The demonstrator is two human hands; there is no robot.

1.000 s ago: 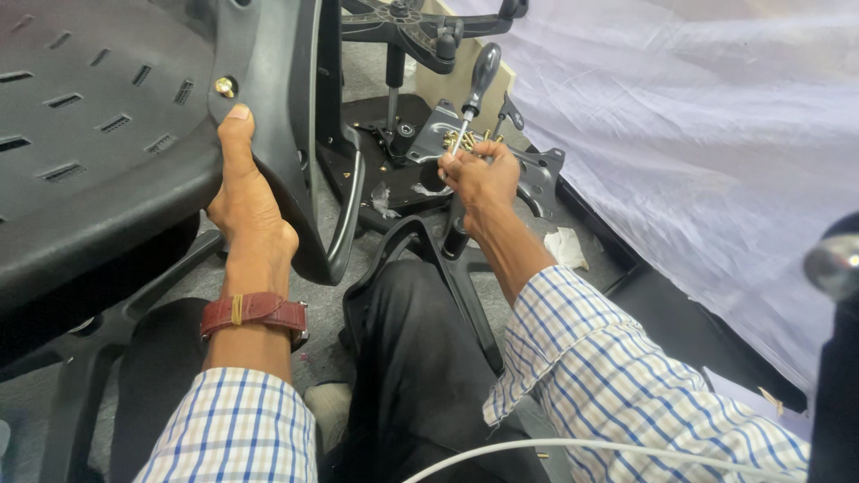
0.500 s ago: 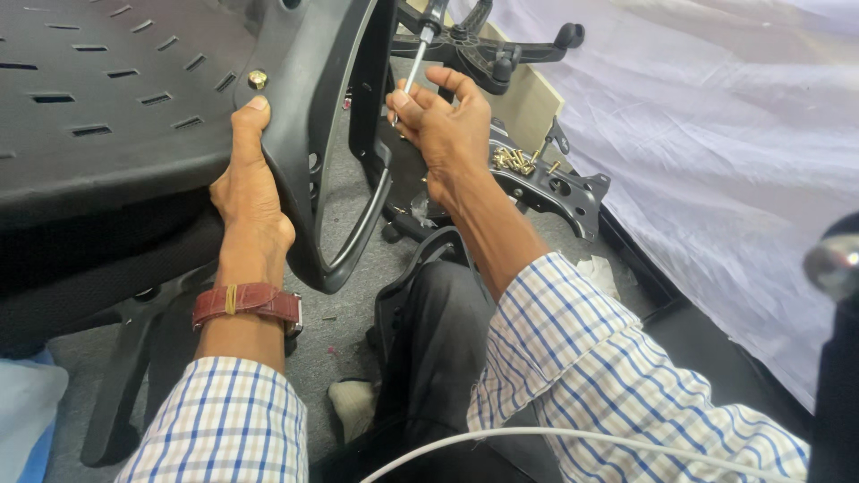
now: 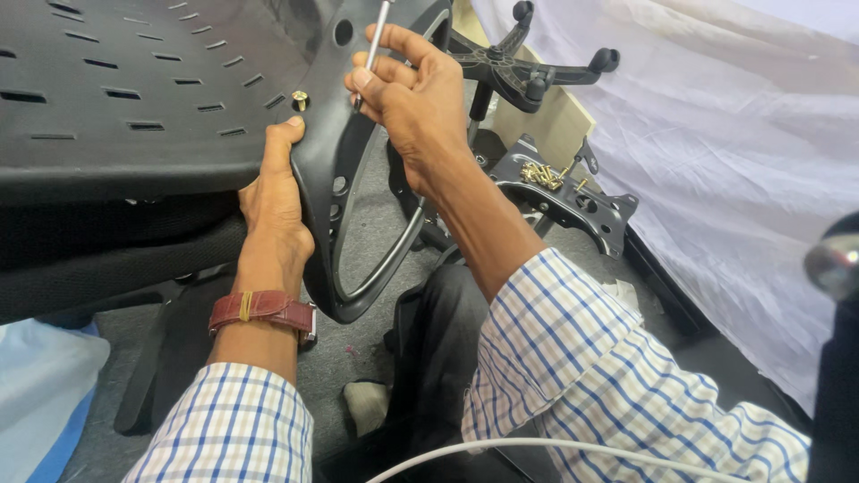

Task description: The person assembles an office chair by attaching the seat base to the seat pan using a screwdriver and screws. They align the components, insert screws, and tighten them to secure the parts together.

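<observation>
Over grey carpet (image 3: 358, 358) hemmed by white sheeting (image 3: 716, 179), the left hand (image 3: 273, 210) presses the black armrest (image 3: 327, 179) against the slotted seat underside (image 3: 134, 98), while the right hand (image 3: 416, 98) pinches a metal hex key (image 3: 374, 40), brass screws (image 3: 541, 174) on a bracket beside.

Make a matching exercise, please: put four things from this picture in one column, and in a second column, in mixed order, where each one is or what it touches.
Things:
1. left hand
2. right hand
3. brass screws
4. red-brown watch strap

Places:
a. piled on the black metal plate
b. around the left wrist
c. holding a thin metal tool
d. gripping the black armrest

Pairs: 1-d, 2-c, 3-a, 4-b
</observation>
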